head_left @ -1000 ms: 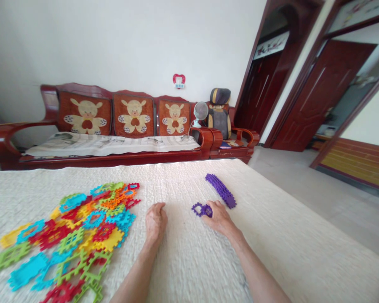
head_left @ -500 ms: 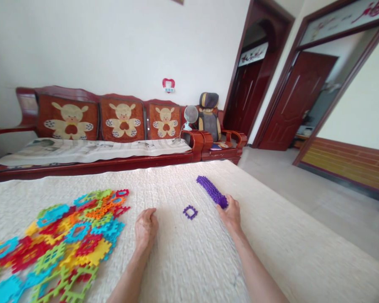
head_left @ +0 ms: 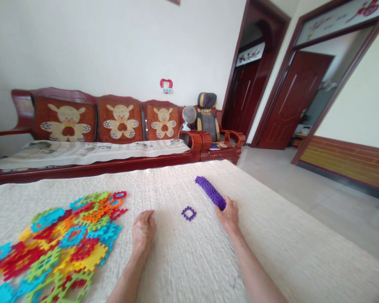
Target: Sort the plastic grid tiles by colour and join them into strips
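- Left hand [head_left: 144,229] rests on the pale, textured cover of the worktop [head_left: 271,235], its fingers bent inward in a narrow, loose curl; its palm side is hidden.
- Right hand [head_left: 229,214] holds the near end of the purple stack [head_left: 208,190], thumb on one side and fingers on the other, in a narrow grip.
- From the right hand, the purple stack slants away and toward the left, its toothed pieces packed together.
- Between the two hands lies a single purple frame [head_left: 183,213], flat on the cover and apart from both, with an open middle and toothed edges.
- To the left of the left hand spreads a colourful pile [head_left: 96,256] of red, blue, yellow, green and orange toothed pieces, overlapping one another.
- Well beyond both hands stand a wooden sofa [head_left: 196,145] and a small fan [head_left: 189,114].
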A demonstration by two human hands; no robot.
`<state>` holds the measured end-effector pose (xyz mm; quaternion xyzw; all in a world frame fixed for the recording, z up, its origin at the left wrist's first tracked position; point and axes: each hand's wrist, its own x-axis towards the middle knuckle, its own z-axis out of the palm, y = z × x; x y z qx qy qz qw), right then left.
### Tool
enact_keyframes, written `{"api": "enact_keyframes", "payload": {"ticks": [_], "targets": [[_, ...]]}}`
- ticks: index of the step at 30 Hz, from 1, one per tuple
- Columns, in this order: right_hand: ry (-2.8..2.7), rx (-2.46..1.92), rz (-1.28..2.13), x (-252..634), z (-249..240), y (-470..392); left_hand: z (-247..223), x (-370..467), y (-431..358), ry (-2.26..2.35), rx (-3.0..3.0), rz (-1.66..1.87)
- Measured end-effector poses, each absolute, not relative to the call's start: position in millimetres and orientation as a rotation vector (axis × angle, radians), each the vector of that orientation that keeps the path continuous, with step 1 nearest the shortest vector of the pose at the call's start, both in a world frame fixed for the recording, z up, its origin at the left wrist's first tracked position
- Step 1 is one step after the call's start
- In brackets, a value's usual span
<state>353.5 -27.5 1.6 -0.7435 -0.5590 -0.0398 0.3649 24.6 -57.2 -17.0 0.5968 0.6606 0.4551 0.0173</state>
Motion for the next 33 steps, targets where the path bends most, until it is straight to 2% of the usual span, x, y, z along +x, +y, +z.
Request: {"api": "enact_keyframes", "payload": {"ticks": [12,19,22,25,33], "targets": [[-1.441,-1.915,-0.086,352,3,-29,-13,26,-60,2.057,1.850,1.391],[-1.432,-1.746,-0.173,347,10,-33,-11,27,-60,2.053,1.850,1.403],[-1.573,-1.510,-0.136,329,19,-41,-12,27,-60,2.053,1.853,1.405],[-1.871,-1.316,0.055,302,22,-50,-11,27,-60,2.051,1.851,1.407],[-2.078,-1.370,0.138,266,16,-63,-10,28,-61,2.055,1.848,1.415]]}}
